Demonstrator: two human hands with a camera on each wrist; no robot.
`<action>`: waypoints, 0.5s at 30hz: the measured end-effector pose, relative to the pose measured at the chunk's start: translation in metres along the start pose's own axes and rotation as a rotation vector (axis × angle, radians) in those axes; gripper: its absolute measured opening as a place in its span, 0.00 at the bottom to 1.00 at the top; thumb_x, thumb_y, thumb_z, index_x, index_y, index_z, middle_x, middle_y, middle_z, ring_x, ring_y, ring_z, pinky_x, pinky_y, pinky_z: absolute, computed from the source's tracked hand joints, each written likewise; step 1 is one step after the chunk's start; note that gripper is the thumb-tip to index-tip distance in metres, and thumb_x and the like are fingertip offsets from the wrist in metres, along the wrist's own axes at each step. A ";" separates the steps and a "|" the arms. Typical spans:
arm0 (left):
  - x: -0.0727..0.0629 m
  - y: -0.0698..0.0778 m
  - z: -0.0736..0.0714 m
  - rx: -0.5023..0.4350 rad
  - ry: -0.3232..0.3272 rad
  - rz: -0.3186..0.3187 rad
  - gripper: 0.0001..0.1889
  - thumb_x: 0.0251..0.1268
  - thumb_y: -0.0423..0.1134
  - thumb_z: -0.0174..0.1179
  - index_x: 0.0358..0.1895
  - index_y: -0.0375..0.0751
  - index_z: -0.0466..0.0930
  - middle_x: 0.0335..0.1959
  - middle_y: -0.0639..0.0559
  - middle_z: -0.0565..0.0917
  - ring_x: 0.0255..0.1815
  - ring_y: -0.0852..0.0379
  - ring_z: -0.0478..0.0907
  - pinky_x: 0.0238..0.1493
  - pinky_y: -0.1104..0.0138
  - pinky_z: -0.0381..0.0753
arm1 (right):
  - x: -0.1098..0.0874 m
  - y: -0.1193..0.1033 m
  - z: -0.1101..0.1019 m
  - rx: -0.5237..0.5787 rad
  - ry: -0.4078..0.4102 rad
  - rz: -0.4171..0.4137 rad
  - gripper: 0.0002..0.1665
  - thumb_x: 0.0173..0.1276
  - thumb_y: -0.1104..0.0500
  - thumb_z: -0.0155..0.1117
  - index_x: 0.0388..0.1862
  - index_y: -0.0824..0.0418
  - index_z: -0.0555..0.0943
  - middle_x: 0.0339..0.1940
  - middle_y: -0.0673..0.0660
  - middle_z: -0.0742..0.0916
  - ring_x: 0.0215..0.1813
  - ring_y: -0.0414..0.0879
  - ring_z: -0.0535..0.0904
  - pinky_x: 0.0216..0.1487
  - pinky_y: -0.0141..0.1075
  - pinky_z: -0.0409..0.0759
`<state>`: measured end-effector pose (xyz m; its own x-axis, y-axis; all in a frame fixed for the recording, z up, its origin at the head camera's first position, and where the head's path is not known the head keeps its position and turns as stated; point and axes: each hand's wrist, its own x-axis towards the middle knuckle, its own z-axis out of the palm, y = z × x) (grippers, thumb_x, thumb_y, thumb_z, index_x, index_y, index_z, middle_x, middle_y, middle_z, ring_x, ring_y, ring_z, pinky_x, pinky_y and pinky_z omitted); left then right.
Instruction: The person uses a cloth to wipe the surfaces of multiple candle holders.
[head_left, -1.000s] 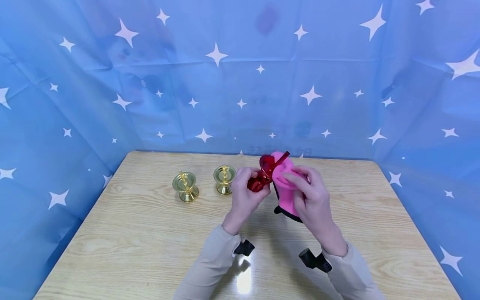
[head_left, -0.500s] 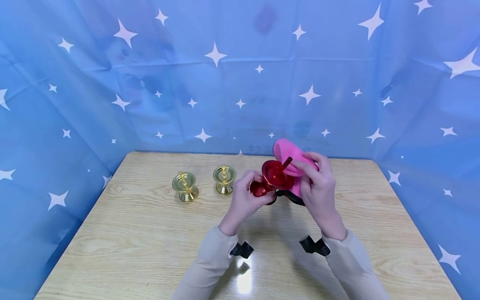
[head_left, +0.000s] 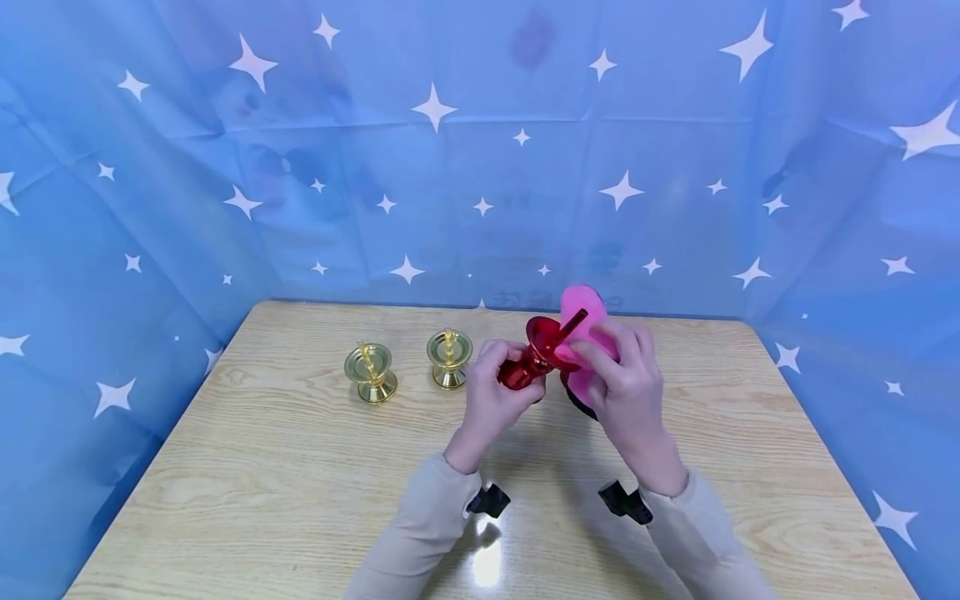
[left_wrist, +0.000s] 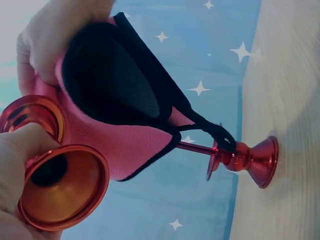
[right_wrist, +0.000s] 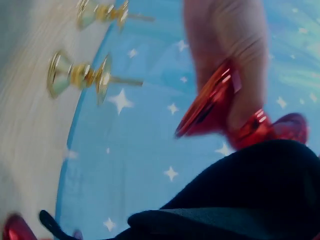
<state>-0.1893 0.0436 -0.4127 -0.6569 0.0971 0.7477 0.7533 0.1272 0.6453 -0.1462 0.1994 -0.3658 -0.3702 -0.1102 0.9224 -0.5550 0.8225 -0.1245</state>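
Note:
My left hand (head_left: pixel 491 392) grips a red metal candle holder (head_left: pixel 542 330) by its stem, tilted over the table with its spike pointing up and right. In the left wrist view, the hollow foot of that candle holder (left_wrist: pixel 67 187) faces the camera. My right hand (head_left: pixel 630 387) pinches a pink cloth mitt (head_left: pixel 582 302) with black edging at the candle holder's dish. The mitt's dark opening (left_wrist: pixel 120 75) shows in the left wrist view. A second red candle holder (left_wrist: pixel 245 160) stands upright on the table there, overlapped by the mitt's black loop; the head view hides it.
Two gold candle holders, one farther left (head_left: pixel 369 371) and one nearer the hands (head_left: pixel 449 358), stand upright on the wooden table (head_left: pixel 285 467). A blue curtain with white stars (head_left: pixel 480 167) hangs behind the table's back edge and along its sides.
The red candle holder's dish has turned toward my right hand and then back. The mitt has shifted and folded around the dish with my right hand. My left hand stays nearly in place.

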 end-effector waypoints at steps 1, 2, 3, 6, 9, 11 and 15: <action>-0.001 -0.001 0.001 0.020 0.005 0.011 0.14 0.36 0.27 0.68 0.26 0.36 0.70 0.35 0.44 0.83 0.37 0.50 0.76 0.34 0.67 0.75 | -0.001 -0.001 0.000 0.032 0.000 0.025 0.18 0.50 0.80 0.54 0.29 0.64 0.86 0.40 0.65 0.81 0.39 0.61 0.72 0.32 0.46 0.76; -0.001 -0.002 0.001 0.040 0.008 0.021 0.15 0.36 0.28 0.68 0.26 0.36 0.70 0.34 0.44 0.83 0.37 0.50 0.76 0.34 0.66 0.75 | -0.001 -0.003 -0.001 0.069 -0.001 0.051 0.19 0.51 0.80 0.51 0.28 0.64 0.86 0.39 0.65 0.82 0.40 0.61 0.73 0.34 0.45 0.75; -0.001 -0.003 0.002 0.053 0.011 0.027 0.15 0.36 0.28 0.68 0.26 0.36 0.70 0.34 0.45 0.83 0.36 0.50 0.76 0.34 0.66 0.75 | -0.001 -0.004 -0.002 0.104 0.000 0.076 0.21 0.51 0.80 0.48 0.28 0.64 0.86 0.39 0.65 0.82 0.40 0.61 0.73 0.37 0.44 0.73; -0.002 -0.005 0.002 0.071 0.012 0.027 0.15 0.35 0.28 0.67 0.26 0.36 0.69 0.34 0.44 0.83 0.37 0.50 0.76 0.35 0.66 0.75 | -0.002 -0.008 -0.005 0.199 -0.005 0.120 0.23 0.54 0.79 0.43 0.29 0.66 0.86 0.40 0.67 0.81 0.43 0.62 0.73 0.42 0.40 0.69; -0.002 -0.005 0.001 0.062 0.015 0.015 0.15 0.35 0.27 0.67 0.26 0.36 0.70 0.35 0.45 0.83 0.38 0.50 0.76 0.36 0.66 0.75 | -0.003 -0.010 -0.007 0.242 -0.008 0.129 0.23 0.56 0.78 0.42 0.31 0.66 0.85 0.41 0.69 0.80 0.45 0.63 0.73 0.43 0.38 0.68; -0.002 -0.005 0.000 0.044 0.015 0.003 0.15 0.35 0.26 0.68 0.26 0.36 0.70 0.35 0.45 0.83 0.38 0.50 0.76 0.36 0.66 0.75 | -0.005 -0.010 -0.007 0.250 -0.013 0.138 0.23 0.55 0.78 0.42 0.31 0.66 0.85 0.41 0.69 0.80 0.45 0.63 0.73 0.41 0.35 0.67; -0.001 -0.003 -0.001 -0.002 -0.006 -0.016 0.15 0.35 0.25 0.69 0.27 0.35 0.71 0.36 0.44 0.84 0.38 0.49 0.76 0.36 0.66 0.76 | -0.008 -0.005 -0.005 0.252 -0.007 0.168 0.23 0.54 0.80 0.43 0.32 0.67 0.85 0.43 0.69 0.81 0.47 0.63 0.73 0.40 0.33 0.68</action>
<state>-0.1908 0.0418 -0.4154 -0.6694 0.1007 0.7361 0.7424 0.1268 0.6578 -0.1369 0.1984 -0.3705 -0.4767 0.0113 0.8790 -0.6527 0.6652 -0.3626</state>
